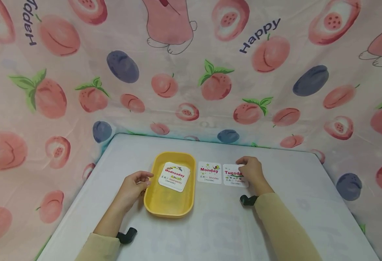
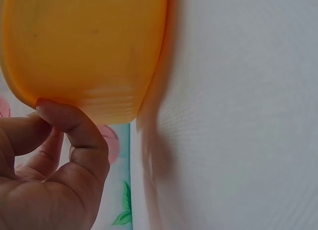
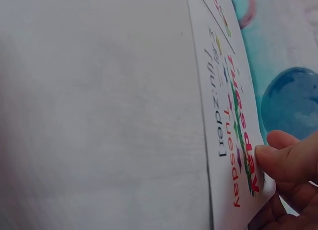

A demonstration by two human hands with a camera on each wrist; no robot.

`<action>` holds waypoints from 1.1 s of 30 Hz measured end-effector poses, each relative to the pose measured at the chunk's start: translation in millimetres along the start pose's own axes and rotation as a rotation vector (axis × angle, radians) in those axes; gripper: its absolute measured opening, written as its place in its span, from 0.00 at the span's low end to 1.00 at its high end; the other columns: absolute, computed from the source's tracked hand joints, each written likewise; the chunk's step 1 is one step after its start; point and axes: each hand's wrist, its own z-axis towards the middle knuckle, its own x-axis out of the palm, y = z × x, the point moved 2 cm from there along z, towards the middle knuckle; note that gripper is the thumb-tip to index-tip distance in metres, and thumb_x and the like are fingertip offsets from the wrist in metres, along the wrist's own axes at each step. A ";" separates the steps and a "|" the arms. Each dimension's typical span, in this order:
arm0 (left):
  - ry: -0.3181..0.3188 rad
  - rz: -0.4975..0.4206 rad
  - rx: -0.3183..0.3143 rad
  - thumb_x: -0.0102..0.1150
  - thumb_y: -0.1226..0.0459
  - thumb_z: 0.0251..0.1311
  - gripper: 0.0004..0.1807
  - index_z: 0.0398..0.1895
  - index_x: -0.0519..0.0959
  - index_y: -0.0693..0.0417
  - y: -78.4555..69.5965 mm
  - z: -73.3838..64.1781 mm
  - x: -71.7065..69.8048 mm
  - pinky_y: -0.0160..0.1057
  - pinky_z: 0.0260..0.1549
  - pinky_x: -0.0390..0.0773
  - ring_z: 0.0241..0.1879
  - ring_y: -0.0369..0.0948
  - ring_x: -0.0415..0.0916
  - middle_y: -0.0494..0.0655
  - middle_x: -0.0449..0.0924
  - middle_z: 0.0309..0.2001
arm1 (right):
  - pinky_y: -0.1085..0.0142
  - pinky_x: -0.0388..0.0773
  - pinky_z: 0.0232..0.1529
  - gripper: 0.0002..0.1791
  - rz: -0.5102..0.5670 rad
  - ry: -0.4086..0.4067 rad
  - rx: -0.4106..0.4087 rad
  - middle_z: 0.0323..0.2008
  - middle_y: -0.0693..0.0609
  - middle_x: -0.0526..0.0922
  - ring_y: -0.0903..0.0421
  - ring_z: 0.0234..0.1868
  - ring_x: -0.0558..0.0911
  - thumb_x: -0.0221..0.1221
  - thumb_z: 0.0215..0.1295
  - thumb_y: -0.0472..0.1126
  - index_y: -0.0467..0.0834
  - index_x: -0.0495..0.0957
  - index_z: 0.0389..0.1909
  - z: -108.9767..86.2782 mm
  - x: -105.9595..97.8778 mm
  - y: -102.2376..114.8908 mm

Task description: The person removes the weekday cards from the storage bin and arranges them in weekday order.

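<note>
- Pinching away with the left hand (image 1: 133, 190): thumb and index fingertip together on the left rim of the yellow plastic tray (image 1: 168, 206), plain to see in the left wrist view.
- Just to the right of that left-hand pinch, inside the tray, a square Wednesday card (image 1: 174, 176), face up, slightly turned, lying on at least one more card with an edge peeking out.
- Over to the right hand (image 1: 253, 172), and gripping here too: pinching the Tuesday card (image 1: 233, 177) at the upper right, thumb on the printed face, covering the last letter of the big red word.
- Hard to tell at that right-hand grip: flat on the table or slightly lifted.
- To the left of the right-hand grip, past Tuesday, the Monday card (image 1: 209, 173), face up on the white tabletop (image 1: 217, 224), between tray and Tuesday card, just beside both.
- Behind the left-hand grip, nearer the person, a black wrist fitting (image 1: 127, 235) by a tan sleeve (image 1: 99, 247); much the same below the right-hand grip.
- Beyond both grips, a pink fruit-printed cloth (image 1: 191, 99), complete with peaches, dark blue fruit and "Happy" lettering.
</note>
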 end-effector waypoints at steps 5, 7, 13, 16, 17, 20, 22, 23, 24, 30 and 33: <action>0.002 0.004 0.002 0.59 0.72 0.75 0.15 0.61 0.83 0.59 -0.5 -0.2 0.4 0.31 0.31 0.78 0.42 0.44 0.72 0.51 0.76 0.45 | 0.44 0.77 0.64 0.14 -0.024 -0.025 -0.031 0.58 0.38 0.87 0.41 0.57 0.83 0.61 0.71 0.30 0.40 0.86 0.54 0.9 0.9 -0.9; 0.002 0.005 -0.001 0.58 0.72 0.75 0.15 0.62 0.83 0.59 -1.3 -0.8 0.8 0.31 0.31 0.77 0.41 0.44 0.73 0.51 0.76 0.45 | 0.43 0.77 0.63 0.14 -0.034 -0.033 -0.040 0.56 0.39 0.88 0.41 0.56 0.83 0.61 0.70 0.30 0.40 0.87 0.54 0.5 0.8 -0.4; 0.000 0.007 -0.006 0.58 0.72 0.75 0.15 0.62 0.83 0.59 -2.5 -2.1 1.3 0.31 0.29 0.76 0.40 0.44 0.72 0.51 0.76 0.45 | 0.42 0.76 0.64 0.13 -0.060 -0.053 -0.060 0.54 0.39 0.89 0.40 0.57 0.82 0.63 0.69 0.30 0.40 0.87 0.51 -2.3 1.2 0.4; -0.001 0.008 -0.005 0.58 0.72 0.75 0.15 0.61 0.83 0.59 -2.4 -1.9 1.0 0.31 0.30 0.76 0.40 0.44 0.72 0.51 0.76 0.45 | 0.41 0.75 0.65 0.13 -0.072 -0.059 -0.072 0.54 0.39 0.89 0.39 0.57 0.82 0.63 0.68 0.30 0.40 0.87 0.51 -3.4 2.1 0.0; -0.001 0.008 -0.005 0.58 0.72 0.75 0.15 0.61 0.83 0.59 -2.4 -1.9 0.9 0.31 0.30 0.77 0.40 0.44 0.72 0.51 0.76 0.45 | 0.41 0.75 0.65 0.13 -0.075 -0.061 -0.076 0.54 0.39 0.89 0.39 0.57 0.82 0.62 0.68 0.30 0.40 0.87 0.50 -3.7 2.3 -0.2; -0.004 0.008 -0.005 0.58 0.72 0.75 0.15 0.61 0.83 0.59 -2.6 -1.6 0.8 0.31 0.32 0.77 0.42 0.44 0.73 0.51 0.76 0.45 | 0.42 0.75 0.65 0.12 -0.071 -0.066 -0.077 0.53 0.39 0.88 0.40 0.57 0.82 0.62 0.68 0.30 0.40 0.87 0.50 -4.5 2.7 -0.1; -0.005 0.006 -0.007 0.58 0.72 0.75 0.15 0.61 0.83 0.59 -2.8 -1.5 0.8 0.31 0.32 0.78 0.43 0.45 0.73 0.51 0.76 0.46 | 0.42 0.75 0.65 0.12 -0.066 -0.067 -0.076 0.52 0.39 0.88 0.40 0.57 0.82 0.62 0.68 0.30 0.40 0.87 0.50 -5.5 2.3 0.1; -0.003 0.005 -0.007 0.58 0.72 0.75 0.15 0.61 0.83 0.59 -2.9 -1.4 0.9 0.31 0.32 0.78 0.43 0.45 0.73 0.51 0.76 0.46 | 0.42 0.75 0.66 0.12 -0.063 -0.068 -0.076 0.52 0.39 0.88 0.40 0.57 0.82 0.61 0.68 0.30 0.40 0.87 0.50 -6.0 2.0 0.1; -0.002 0.006 -0.007 0.58 0.72 0.75 0.16 0.62 0.83 0.59 -3.0 -1.2 1.0 0.31 0.33 0.78 0.43 0.45 0.73 0.51 0.76 0.46 | 0.42 0.75 0.66 0.13 -0.057 -0.069 -0.074 0.52 0.39 0.88 0.40 0.57 0.82 0.61 0.68 0.30 0.40 0.87 0.50 -6.3 1.7 0.1; 0.002 0.002 -0.006 0.58 0.72 0.75 0.16 0.62 0.83 0.59 -3.2 -1.2 1.1 0.30 0.33 0.78 0.43 0.44 0.72 0.51 0.76 0.46 | 0.42 0.76 0.65 0.14 -0.042 -0.077 -0.072 0.53 0.39 0.88 0.40 0.58 0.82 0.61 0.69 0.30 0.40 0.86 0.52 -6.2 0.6 -0.6; 0.000 -0.001 -0.003 0.58 0.73 0.74 0.16 0.61 0.83 0.60 -3.2 -1.5 0.8 0.30 0.32 0.78 0.44 0.44 0.72 0.51 0.76 0.46 | 0.43 0.77 0.64 0.15 -0.038 -0.077 -0.077 0.54 0.39 0.88 0.40 0.57 0.82 0.61 0.69 0.30 0.40 0.86 0.53 -6.7 -0.2 1.1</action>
